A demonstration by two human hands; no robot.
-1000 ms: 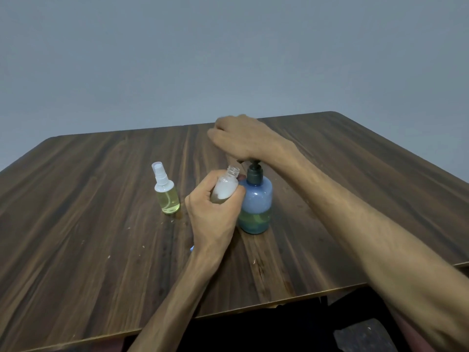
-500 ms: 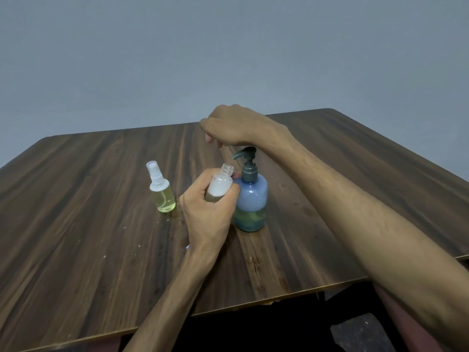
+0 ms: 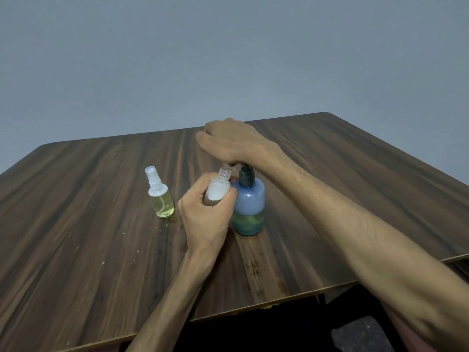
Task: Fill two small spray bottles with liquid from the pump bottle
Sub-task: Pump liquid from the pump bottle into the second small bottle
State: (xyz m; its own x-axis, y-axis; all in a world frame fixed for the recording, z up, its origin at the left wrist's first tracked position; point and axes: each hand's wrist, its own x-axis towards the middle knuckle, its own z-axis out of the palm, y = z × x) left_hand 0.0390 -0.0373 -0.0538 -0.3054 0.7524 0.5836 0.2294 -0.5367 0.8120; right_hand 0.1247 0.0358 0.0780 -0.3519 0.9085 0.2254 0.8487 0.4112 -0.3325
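The left hand has its fingers curled round an open small spray bottle, tilted, mouth just under the pump spout. The right hand presses flat on the blue pump bottle. A capped spray bottle stands left on the wooden surface.

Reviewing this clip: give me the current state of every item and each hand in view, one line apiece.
Pump bottle: upright on the table, partly full, pump head under the right hand.
Open spray bottle: uncapped, tilted, mouth by the pump's spout.
Capped spray bottle: upright, sprayer on, holds yellow liquid.
Left hand: grips the open spray bottle.
Right hand: rests on the pump head.
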